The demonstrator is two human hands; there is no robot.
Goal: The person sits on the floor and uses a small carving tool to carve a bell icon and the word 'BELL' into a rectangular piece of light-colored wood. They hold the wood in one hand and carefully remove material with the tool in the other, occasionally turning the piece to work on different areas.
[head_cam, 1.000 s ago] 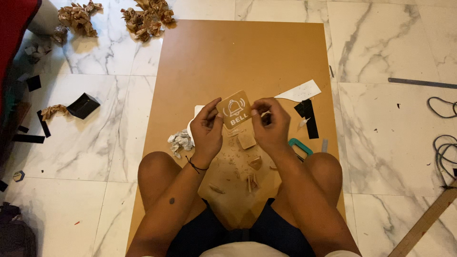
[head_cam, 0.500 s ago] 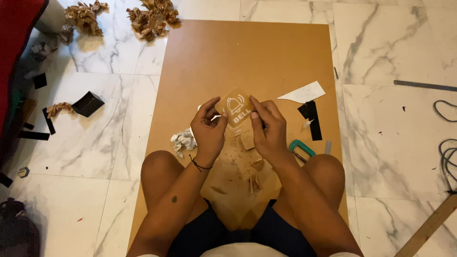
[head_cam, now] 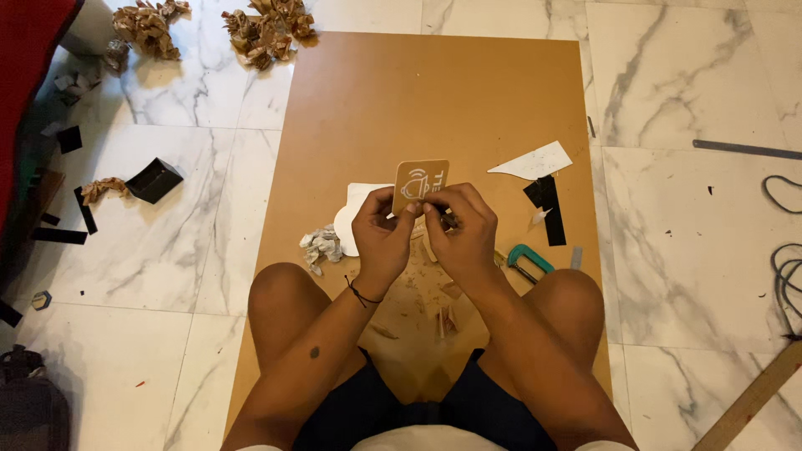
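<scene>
I sit on the floor with my knees apart over a large brown board [head_cam: 434, 92]. My left hand [head_cam: 380, 238] and my right hand [head_cam: 464, 230] are close together and both pinch the lower edge of a small brown rounded plaque [head_cam: 420, 181] with a white symbol on it, held upright above the board. My right hand's fingers curl tightly near the plaque's bottom corner; whether they also hold a small tool is hidden. Peeled brown scraps [head_cam: 443, 313] lie on the board between my legs.
On the board lie a white paper sheet [head_cam: 355, 219], a crumpled wad [head_cam: 322, 246], a white offcut [head_cam: 535, 161], a black strip [head_cam: 547, 205] and a teal clamp [head_cam: 526, 260]. Crumpled brown paper [head_cam: 263, 29], black pieces [head_cam: 153, 179] and cables [head_cam: 785, 267] lie on the marble floor.
The plaque has turned from tilted to upright and risen slightly. My hands have drawn closer together beneath it.
</scene>
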